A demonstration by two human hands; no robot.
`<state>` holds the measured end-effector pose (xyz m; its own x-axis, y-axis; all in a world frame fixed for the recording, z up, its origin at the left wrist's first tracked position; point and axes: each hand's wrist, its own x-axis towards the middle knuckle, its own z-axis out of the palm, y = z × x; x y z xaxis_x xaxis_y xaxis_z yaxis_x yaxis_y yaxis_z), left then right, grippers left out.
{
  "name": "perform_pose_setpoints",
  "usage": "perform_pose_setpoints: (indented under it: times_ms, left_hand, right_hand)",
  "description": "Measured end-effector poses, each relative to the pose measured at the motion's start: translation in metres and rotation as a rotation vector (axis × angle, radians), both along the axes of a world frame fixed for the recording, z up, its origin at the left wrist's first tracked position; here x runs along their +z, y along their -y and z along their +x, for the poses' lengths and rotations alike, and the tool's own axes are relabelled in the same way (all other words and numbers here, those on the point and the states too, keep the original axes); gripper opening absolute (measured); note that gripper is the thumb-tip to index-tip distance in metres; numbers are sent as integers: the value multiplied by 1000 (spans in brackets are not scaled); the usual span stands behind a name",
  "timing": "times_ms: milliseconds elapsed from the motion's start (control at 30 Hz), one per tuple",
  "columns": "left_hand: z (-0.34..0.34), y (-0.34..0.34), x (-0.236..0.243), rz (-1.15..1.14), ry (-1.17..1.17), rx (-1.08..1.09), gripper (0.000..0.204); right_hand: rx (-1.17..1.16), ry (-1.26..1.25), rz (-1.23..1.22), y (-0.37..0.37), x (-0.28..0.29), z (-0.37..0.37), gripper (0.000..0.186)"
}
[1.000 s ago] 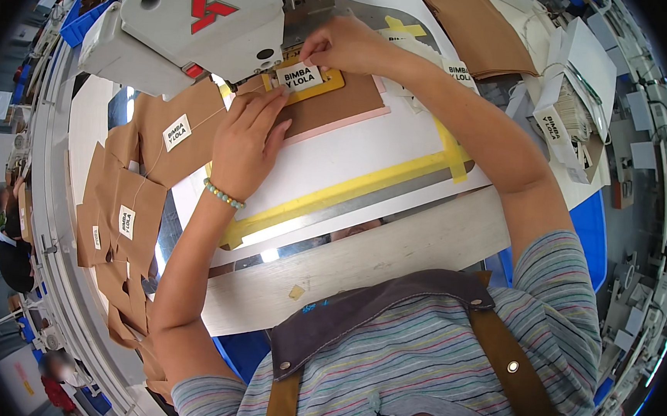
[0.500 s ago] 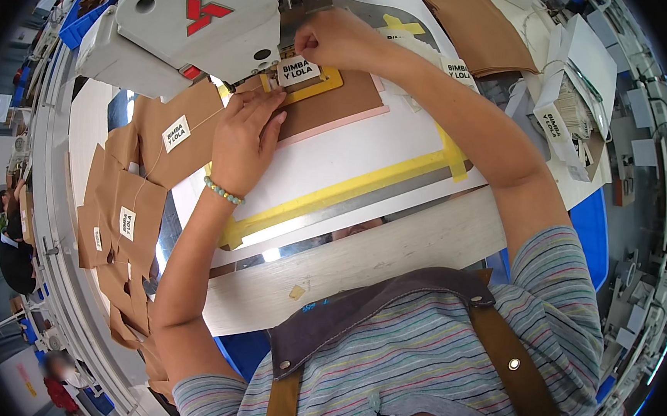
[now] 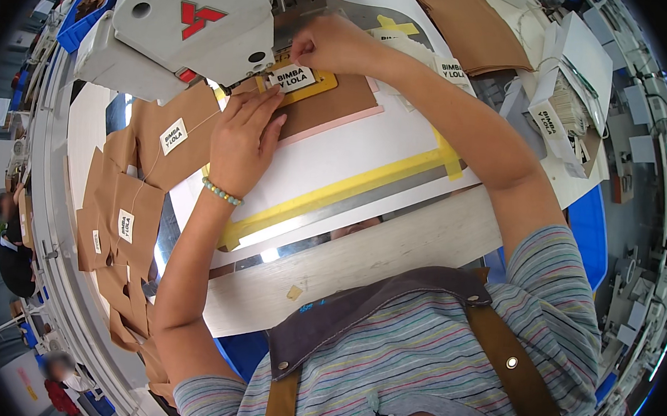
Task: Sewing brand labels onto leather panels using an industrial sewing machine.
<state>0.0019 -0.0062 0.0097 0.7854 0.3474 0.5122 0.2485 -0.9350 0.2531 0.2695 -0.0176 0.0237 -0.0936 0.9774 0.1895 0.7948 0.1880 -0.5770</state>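
Note:
A white label (image 3: 292, 75) with dark print lies in a yellow frame (image 3: 314, 91) on a brown fabric piece (image 3: 333, 109), beside the sewing machine's white head (image 3: 195, 24). My left hand (image 3: 248, 128) lies flat, with its fingertips at the label's lower edge and the frame. Just above the label's far right corner is my right hand (image 3: 329, 47), its fingers curled together. Whatever may be between those fingers is hidden. Under the fabric is a white sheet (image 3: 305, 167) edged with yellow tape (image 3: 334, 196).
Joined brown pieces with labels (image 3: 137, 194) hang down on the left. A stack of brown pieces (image 3: 469, 32) lies at the far right, near loose labels (image 3: 451, 71). An open white box of labels (image 3: 568, 108) stands at the right. Blue bins (image 3: 588, 233) sit beyond the table.
The label has shifted slightly nearer and lies a little differently inside the yellow frame. My right hand has moved slightly; my left hand stays almost in place.

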Motion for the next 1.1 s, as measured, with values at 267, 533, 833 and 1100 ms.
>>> perform_pose_setpoints:
  times_ms: [267,533,833,1100]
  left_hand:
    - [5,-3,-8,96,-39,46,43]
    - [0,-10,-9,-24,-83,54,41]
    - [2,-8,-8,82,-184,54,54]
    - [-4,-9,0,65,-184,12,53]
  right_hand:
    - [95,7,-38,5,6,0,19]
    - [197,282,207,39,2,11,22]
    - [260,517,404,45,-11,2,17]
    - [265,621,326,43,-12,0,23]
